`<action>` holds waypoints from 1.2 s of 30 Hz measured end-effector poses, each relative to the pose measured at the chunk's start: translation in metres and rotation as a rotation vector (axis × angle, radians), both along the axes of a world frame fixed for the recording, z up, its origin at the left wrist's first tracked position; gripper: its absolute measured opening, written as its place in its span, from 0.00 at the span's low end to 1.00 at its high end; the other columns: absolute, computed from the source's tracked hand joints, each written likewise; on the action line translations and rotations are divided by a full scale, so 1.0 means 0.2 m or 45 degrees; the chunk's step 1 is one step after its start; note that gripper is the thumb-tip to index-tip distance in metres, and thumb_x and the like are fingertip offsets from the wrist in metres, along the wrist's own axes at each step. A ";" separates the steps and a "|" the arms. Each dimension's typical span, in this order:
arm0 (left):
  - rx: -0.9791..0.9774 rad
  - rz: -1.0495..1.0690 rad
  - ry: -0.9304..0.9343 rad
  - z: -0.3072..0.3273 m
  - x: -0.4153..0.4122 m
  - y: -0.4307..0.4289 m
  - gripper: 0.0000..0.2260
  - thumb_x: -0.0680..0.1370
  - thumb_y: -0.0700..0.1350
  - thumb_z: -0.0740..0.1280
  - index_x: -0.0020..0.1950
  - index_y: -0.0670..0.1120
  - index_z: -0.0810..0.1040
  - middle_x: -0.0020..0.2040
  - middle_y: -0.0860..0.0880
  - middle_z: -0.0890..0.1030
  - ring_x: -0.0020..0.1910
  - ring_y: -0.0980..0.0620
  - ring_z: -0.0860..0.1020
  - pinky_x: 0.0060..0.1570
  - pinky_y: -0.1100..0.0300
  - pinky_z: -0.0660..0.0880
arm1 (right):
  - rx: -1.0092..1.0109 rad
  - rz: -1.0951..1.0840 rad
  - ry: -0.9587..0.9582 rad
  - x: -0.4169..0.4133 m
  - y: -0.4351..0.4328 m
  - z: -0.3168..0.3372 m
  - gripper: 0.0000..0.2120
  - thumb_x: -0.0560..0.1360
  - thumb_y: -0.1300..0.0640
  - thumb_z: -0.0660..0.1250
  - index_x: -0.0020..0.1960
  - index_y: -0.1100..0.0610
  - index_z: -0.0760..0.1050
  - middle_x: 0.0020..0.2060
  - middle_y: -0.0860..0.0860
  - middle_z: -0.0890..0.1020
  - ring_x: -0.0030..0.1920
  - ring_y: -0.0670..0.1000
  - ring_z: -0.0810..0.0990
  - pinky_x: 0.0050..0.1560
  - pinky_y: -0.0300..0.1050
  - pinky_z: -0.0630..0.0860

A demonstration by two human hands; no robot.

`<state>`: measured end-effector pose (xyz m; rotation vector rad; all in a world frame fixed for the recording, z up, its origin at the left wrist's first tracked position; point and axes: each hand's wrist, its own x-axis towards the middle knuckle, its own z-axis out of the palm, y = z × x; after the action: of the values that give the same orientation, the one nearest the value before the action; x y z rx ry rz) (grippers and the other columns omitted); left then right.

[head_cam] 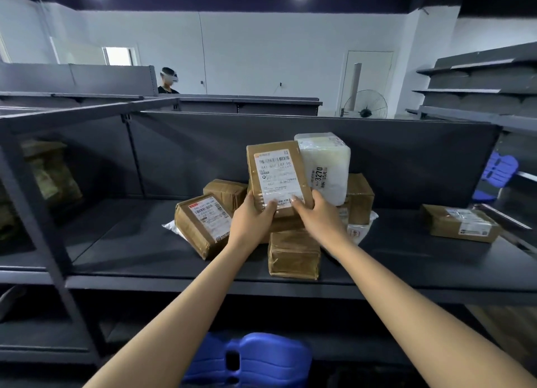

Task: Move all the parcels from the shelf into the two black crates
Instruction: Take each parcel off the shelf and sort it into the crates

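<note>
A brown cardboard parcel with a white label (276, 172) stands tilted upright above the pile on the dark shelf (122, 236). My left hand (252, 216) grips its lower left edge and my right hand (316, 213) grips its lower right edge. Behind it leans a white plastic-wrapped parcel (328, 164) marked 3270. Another labelled brown parcel (203, 223) lies to the left, a plain brown one (293, 254) sits near the shelf's front edge, and a flat brown parcel (460, 222) lies alone at the right. No black crate is in view.
A blue plastic stool (247, 358) stands on the floor below the shelf. The neighbouring bay at the left holds a dim brown package (49, 172). Another person in a headset (168, 81) stands beyond the shelving. A fan (366, 104) and more shelves (479, 82) are at the right.
</note>
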<state>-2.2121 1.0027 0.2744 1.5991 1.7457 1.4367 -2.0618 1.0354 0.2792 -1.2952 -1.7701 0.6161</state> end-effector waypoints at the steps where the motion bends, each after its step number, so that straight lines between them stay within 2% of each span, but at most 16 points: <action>1: 0.059 -0.018 -0.029 0.01 0.00 -0.06 0.16 0.78 0.53 0.64 0.65 0.53 0.73 0.52 0.63 0.80 0.47 0.65 0.76 0.36 0.77 0.68 | 0.030 0.002 0.024 0.00 -0.05 0.01 0.20 0.77 0.42 0.61 0.66 0.49 0.69 0.57 0.42 0.79 0.52 0.43 0.77 0.40 0.32 0.69; 4: 0.212 -0.078 -0.149 0.03 0.01 -0.26 0.13 0.78 0.51 0.65 0.63 0.56 0.74 0.46 0.72 0.79 0.48 0.75 0.76 0.39 0.82 0.68 | 0.104 0.029 0.105 0.01 -0.23 0.03 0.24 0.77 0.41 0.62 0.70 0.49 0.67 0.59 0.40 0.78 0.56 0.42 0.76 0.48 0.35 0.73; 7: 0.332 -0.118 -0.205 0.03 0.02 -0.45 0.13 0.78 0.50 0.65 0.63 0.56 0.75 0.49 0.71 0.80 0.49 0.73 0.77 0.43 0.80 0.69 | 0.147 0.077 0.238 0.03 -0.45 0.02 0.24 0.77 0.42 0.62 0.71 0.46 0.67 0.60 0.37 0.78 0.59 0.37 0.75 0.57 0.35 0.73; 10: 0.409 -0.176 -0.269 0.00 0.01 -0.65 0.13 0.78 0.46 0.66 0.63 0.53 0.76 0.52 0.67 0.81 0.52 0.69 0.78 0.48 0.78 0.71 | 0.165 0.133 0.370 0.03 -0.66 0.01 0.19 0.78 0.44 0.62 0.68 0.44 0.71 0.56 0.33 0.79 0.58 0.33 0.75 0.57 0.30 0.72; 14: 0.434 -0.255 -0.403 -0.05 -0.03 -0.88 0.17 0.78 0.47 0.66 0.68 0.50 0.75 0.58 0.59 0.82 0.60 0.61 0.78 0.58 0.66 0.74 | 0.163 0.172 0.519 0.01 -0.90 -0.03 0.21 0.76 0.44 0.63 0.68 0.45 0.72 0.54 0.32 0.80 0.56 0.32 0.77 0.52 0.24 0.71; 17: 0.454 -0.251 -0.466 -0.08 -0.07 -1.02 0.22 0.75 0.53 0.66 0.68 0.48 0.75 0.57 0.59 0.82 0.59 0.61 0.79 0.55 0.70 0.74 | 0.139 0.208 0.550 -0.02 -1.04 -0.07 0.24 0.74 0.41 0.63 0.69 0.45 0.71 0.57 0.37 0.81 0.59 0.35 0.77 0.55 0.28 0.72; 22: 0.452 -0.273 -0.487 -0.13 -0.12 -1.15 0.23 0.74 0.52 0.67 0.69 0.49 0.74 0.56 0.59 0.83 0.58 0.61 0.79 0.52 0.71 0.75 | 0.132 0.215 0.608 -0.07 -1.18 -0.13 0.23 0.75 0.46 0.64 0.69 0.48 0.72 0.53 0.34 0.81 0.56 0.35 0.78 0.52 0.25 0.71; 26: 0.448 -0.267 -0.487 -0.14 -0.12 -1.20 0.23 0.75 0.51 0.67 0.70 0.49 0.73 0.57 0.58 0.83 0.58 0.60 0.79 0.53 0.69 0.75 | 0.121 0.222 0.610 -0.06 -1.23 -0.14 0.20 0.75 0.47 0.65 0.66 0.42 0.71 0.53 0.32 0.81 0.56 0.34 0.78 0.51 0.24 0.71; 30: 0.426 -0.259 -0.479 -0.14 -0.08 -1.21 0.24 0.74 0.52 0.67 0.70 0.48 0.73 0.57 0.57 0.83 0.59 0.59 0.79 0.56 0.67 0.76 | 0.096 0.212 0.585 -0.03 -1.24 -0.13 0.19 0.74 0.44 0.65 0.64 0.37 0.71 0.53 0.32 0.81 0.56 0.34 0.78 0.52 0.24 0.71; 36: 0.406 -0.224 -0.438 -0.14 0.07 -1.21 0.24 0.74 0.54 0.67 0.69 0.49 0.74 0.55 0.59 0.83 0.56 0.62 0.80 0.51 0.73 0.75 | 0.037 0.196 0.562 0.13 -1.23 -0.13 0.21 0.72 0.40 0.64 0.65 0.37 0.71 0.53 0.31 0.81 0.56 0.32 0.77 0.52 0.24 0.71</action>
<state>-2.1982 0.7601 0.2456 1.4954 1.2012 1.8401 -2.0355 0.7898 0.2531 -0.9199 -1.5103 0.8843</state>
